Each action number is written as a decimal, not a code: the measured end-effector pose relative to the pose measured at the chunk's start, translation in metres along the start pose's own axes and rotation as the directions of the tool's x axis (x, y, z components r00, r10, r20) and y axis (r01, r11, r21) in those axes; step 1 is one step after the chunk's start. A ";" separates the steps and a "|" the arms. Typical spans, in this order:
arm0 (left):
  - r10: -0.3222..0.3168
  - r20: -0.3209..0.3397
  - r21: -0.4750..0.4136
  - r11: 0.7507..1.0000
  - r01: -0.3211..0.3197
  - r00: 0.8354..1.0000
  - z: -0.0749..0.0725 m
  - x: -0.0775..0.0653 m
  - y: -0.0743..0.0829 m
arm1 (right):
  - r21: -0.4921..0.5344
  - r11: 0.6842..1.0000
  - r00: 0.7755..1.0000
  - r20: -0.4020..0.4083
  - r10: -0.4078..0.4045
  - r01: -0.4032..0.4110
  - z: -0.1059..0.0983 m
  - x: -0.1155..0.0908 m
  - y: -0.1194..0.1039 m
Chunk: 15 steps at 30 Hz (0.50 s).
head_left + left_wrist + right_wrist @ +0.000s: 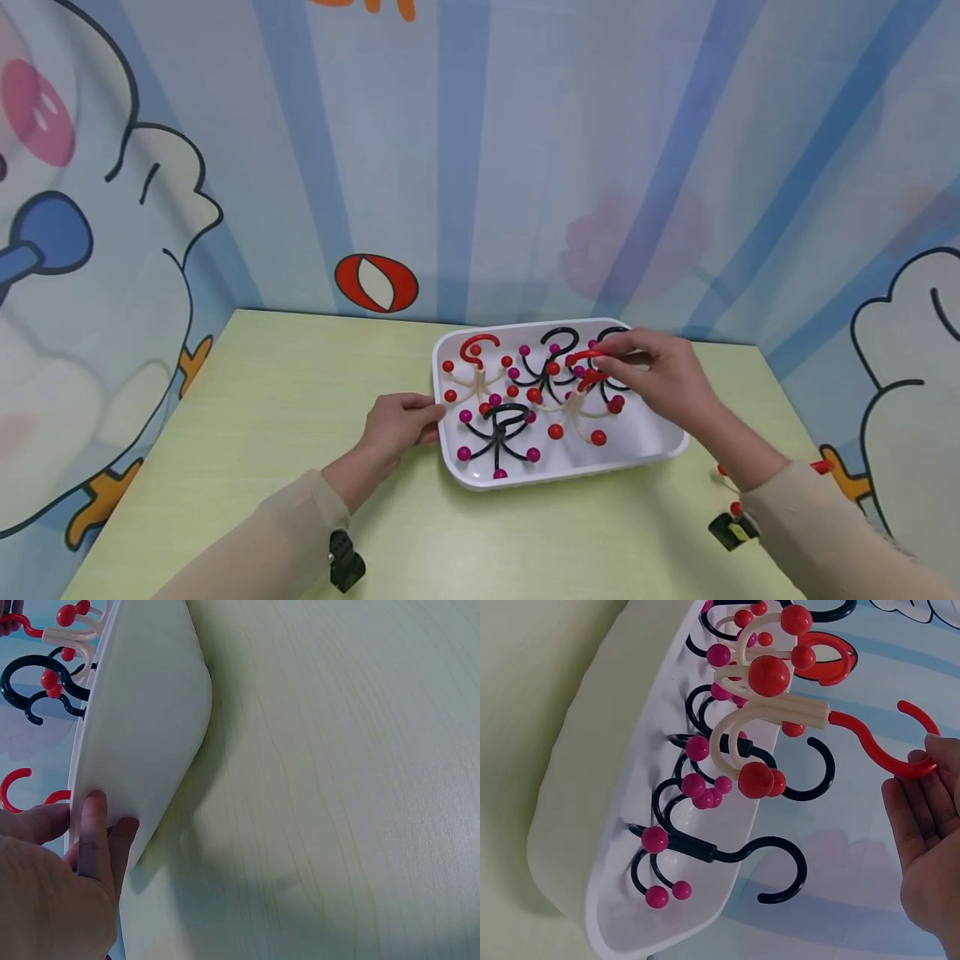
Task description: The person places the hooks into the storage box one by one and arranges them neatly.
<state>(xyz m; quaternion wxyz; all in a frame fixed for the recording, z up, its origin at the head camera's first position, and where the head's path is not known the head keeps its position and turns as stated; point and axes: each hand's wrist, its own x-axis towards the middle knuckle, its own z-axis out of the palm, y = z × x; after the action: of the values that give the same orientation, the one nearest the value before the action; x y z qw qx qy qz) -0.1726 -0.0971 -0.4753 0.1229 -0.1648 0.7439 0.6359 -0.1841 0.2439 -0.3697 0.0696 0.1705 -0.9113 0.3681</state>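
Observation:
My right hand pinches the curved red end of a claw hook with cream prongs and red ball tips. This hook hangs over the middle of a white tray; whether its balls touch the tray I cannot tell. At the tray's left side my left hand grips the rim, thumb on the inside and fingers along the outer wall. Inside the tray stand several black claw hooks with magenta balls and another red-and-cream claw hook.
Partly hidden by the right sleeve, another red-ended hook with red balls lies on the pale wooden table. A printed cartoon backdrop rises right behind the tray. Black wrist devices sit below both cuffs.

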 end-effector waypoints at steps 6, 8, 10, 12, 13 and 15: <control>-0.004 0.004 0.000 1.000 0.004 1.000 -0.001 -0.001 0.000 | 0.024 0.999 0.999 0.010 0.030 -0.031 0.009 -0.002 0.004; -0.007 0.003 0.003 1.000 0.007 1.000 -0.001 -0.001 0.000 | 0.023 0.999 0.999 0.013 0.034 -0.034 0.012 -0.002 0.005; -0.008 0.002 0.005 1.000 0.008 1.000 -0.001 -0.001 0.000 | 0.019 0.999 0.999 0.015 0.040 -0.041 0.015 -0.003 0.007; -0.008 0.003 0.007 1.000 0.008 1.000 -0.001 -0.001 0.000 | 0.013 0.999 0.999 0.014 0.049 -0.050 0.018 -0.004 0.008; -0.008 0.003 0.007 1.000 0.008 1.000 -0.001 -0.001 0.000 | 0.015 0.998 0.998 0.015 0.054 -0.054 0.020 -0.005 0.009; -0.007 0.004 0.007 1.000 0.007 1.000 -0.001 -0.001 0.000 | 0.017 0.998 0.998 0.018 0.055 -0.056 0.022 -0.005 0.011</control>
<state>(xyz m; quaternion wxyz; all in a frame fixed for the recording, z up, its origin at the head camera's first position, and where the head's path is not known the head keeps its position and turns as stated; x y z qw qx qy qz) -0.1719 -0.0979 -0.4747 0.1271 -0.1656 0.7452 0.6334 -0.1830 0.2372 -0.3943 0.0500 0.1489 -0.9130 0.3766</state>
